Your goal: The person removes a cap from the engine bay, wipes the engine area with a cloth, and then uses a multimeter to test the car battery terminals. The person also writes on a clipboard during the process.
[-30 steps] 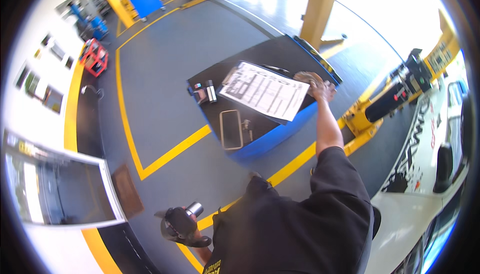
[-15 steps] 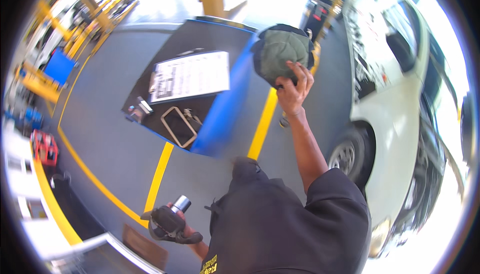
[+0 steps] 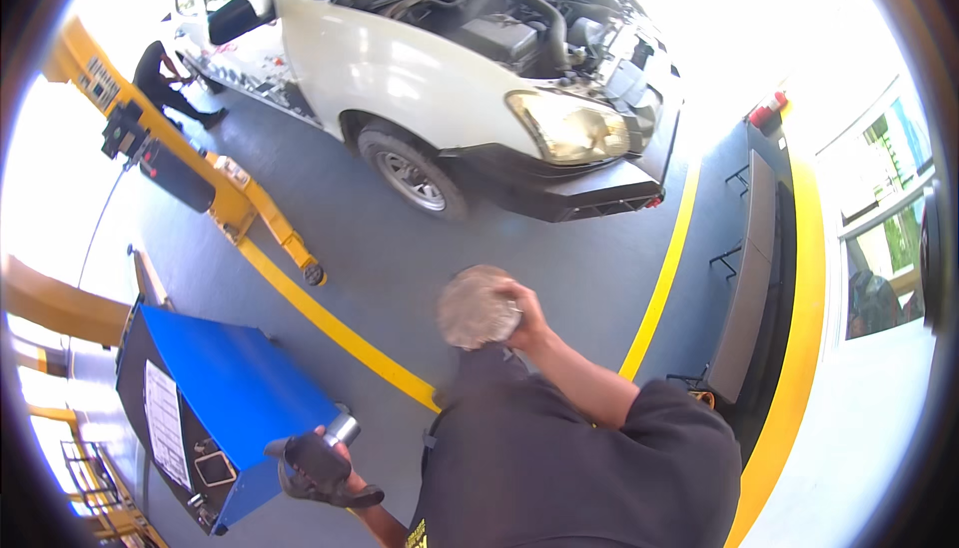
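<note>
Low in the picture, left of my body, my left hand (image 3: 338, 463) is closed round a dark handheld tool (image 3: 312, 466) with a silver cylinder at its front. The tool's exact kind is unclear, and it overlaps the near corner of a blue-sided cart (image 3: 250, 368) in view. My right hand (image 3: 525, 316) grips the edge of a round, cap-like cloth thing (image 3: 476, 308), mottled brown and slightly blurred, held in front of my body over the floor. My fingers curl over its right side.
A white pickup (image 3: 400, 58) with its hood raised stands ahead. A yellow lift post (image 3: 150, 128) with a low arm is at the left; a person (image 3: 165, 83) crouches beyond it. Clipboard papers (image 3: 165, 423) lie on the cart. A long dark bench (image 3: 747, 278) lines the right wall.
My view has swung right, so the cart now lies lower left and the pickup's front shows. The right hand has drawn the cap-like thing closer to my body, showing a browner face.
</note>
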Demonstrator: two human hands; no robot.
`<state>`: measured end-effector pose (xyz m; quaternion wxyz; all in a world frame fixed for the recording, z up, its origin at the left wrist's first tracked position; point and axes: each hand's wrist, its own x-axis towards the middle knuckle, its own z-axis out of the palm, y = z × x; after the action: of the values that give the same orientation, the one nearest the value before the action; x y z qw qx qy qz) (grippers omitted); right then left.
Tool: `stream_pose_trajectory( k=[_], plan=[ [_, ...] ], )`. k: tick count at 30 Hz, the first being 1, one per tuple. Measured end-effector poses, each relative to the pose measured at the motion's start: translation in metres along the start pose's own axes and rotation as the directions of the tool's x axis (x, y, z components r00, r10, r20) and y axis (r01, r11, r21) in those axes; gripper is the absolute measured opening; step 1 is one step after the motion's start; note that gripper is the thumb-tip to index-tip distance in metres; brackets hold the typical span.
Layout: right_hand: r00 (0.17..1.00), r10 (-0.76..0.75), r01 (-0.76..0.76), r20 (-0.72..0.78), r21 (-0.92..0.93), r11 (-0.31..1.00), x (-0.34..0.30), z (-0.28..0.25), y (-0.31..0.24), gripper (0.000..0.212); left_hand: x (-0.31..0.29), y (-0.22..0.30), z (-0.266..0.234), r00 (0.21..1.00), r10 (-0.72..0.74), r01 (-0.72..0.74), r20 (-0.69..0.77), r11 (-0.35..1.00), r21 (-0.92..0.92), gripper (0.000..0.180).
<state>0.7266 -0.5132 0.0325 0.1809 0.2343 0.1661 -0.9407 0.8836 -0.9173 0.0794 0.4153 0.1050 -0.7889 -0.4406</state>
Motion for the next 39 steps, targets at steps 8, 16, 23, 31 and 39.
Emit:
stream_pose_trajectory(
  k=[8,16,23,31,39],
  plan=[
    [0.608,-0.788,0.760,0.096,0.215,0.613,-0.220,-0.165,-0.265,0.059,-0.091,0.179,0.274,0.686,0.351,-0.029,0.638,0.889,-0.458,0.044],
    [0.570,-0.819,0.797,-0.063,0.287,0.532,-0.339,-0.277,-0.450,0.055,-0.277,0.393,0.513,0.404,0.270,0.575,0.874,0.668,-0.472,0.045],
    [0.625,-0.779,0.775,-0.046,0.157,0.612,-0.290,-0.326,-0.573,0.052,-0.320,0.473,0.657,0.168,0.418,0.435,0.893,0.782,-0.447,0.045],
    [0.855,-0.515,0.510,0.063,0.085,0.856,-0.138,-0.340,-0.864,0.053,-0.330,0.514,0.881,0.665,0.176,0.278,0.726,0.844,-0.459,0.042],
    [0.904,-0.400,0.409,0.152,-0.032,0.912,-0.011,-0.231,-1.133,0.061,-0.289,0.599,1.033,0.910,-0.013,0.115,0.415,0.968,-0.224,0.039]
  ],
)
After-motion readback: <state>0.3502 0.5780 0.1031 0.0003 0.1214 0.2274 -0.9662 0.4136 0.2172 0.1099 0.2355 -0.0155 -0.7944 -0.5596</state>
